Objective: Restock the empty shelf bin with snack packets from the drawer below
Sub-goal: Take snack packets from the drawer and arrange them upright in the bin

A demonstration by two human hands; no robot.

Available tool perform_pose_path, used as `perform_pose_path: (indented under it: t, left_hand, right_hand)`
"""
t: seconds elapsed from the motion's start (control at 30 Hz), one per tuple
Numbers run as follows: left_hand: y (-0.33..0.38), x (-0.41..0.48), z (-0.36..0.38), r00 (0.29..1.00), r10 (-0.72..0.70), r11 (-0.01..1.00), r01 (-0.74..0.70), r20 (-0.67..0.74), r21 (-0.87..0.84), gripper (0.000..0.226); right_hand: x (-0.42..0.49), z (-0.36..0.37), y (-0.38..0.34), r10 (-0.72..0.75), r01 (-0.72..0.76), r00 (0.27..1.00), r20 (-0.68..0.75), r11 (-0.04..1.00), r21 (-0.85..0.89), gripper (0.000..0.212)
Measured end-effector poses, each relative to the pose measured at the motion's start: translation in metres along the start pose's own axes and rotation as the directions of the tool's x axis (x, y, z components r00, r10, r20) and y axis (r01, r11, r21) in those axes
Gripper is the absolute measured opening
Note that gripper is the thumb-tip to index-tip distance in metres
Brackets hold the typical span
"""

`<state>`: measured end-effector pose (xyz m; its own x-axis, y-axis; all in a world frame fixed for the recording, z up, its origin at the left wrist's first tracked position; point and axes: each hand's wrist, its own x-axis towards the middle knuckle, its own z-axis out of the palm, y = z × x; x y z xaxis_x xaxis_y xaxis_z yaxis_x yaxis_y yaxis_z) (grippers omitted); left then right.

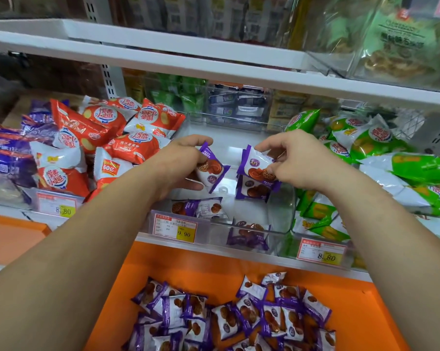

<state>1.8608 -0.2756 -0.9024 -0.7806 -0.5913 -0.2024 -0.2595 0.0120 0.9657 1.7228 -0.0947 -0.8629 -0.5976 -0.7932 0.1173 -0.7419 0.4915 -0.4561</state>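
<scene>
- So, my left hand [181,160] is over the clear shelf bin [282,211], fingers curled round one purple snack packet [213,171], thumb on its top edge.
- My right hand [297,160] pinches a second purple packet [256,162] between thumb and fingertips, also over the bin.
- Just under that one, a third packet [254,190] stands on edge near the bin's right side; can't tell if my fingers touch it.
- Two flat packets [197,207] lie near the bin's front, and a front packet [248,235] shows through the clear front wall.
- Price tag [174,228] on the bin front reads 9.90.
- Orange drawer [178,269] below is open, holding a heap of purple packets [234,317].
- Red packets [107,138] fill the bin on the left, green packets [365,148] the one on the right.
</scene>
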Motion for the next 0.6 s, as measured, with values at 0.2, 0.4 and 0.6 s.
perform_pose_path:
  t: [0.2,0.4,0.6]
  left_hand:
    - [-0.014,0.009,0.004,0.974,0.185,0.972,-0.162,-0.13,0.169,0.039]
    - [-0.016,0.01,0.011,0.924,0.366,0.858,-0.288,-0.113,0.425,0.044]
    - [-0.015,0.011,0.019,0.97,0.239,0.883,-0.239,0.051,0.405,0.024]
  right_hand:
    - [0.01,0.014,0.0,-0.043,0.038,0.999,-0.029,0.988,-0.153,0.04]
    - [0.044,0.045,-0.006,0.041,0.086,0.959,0.279,0.9,-0.427,0.024]
    - [0.047,0.053,-0.001,0.123,0.071,0.96,0.253,0.765,-0.641,0.011]
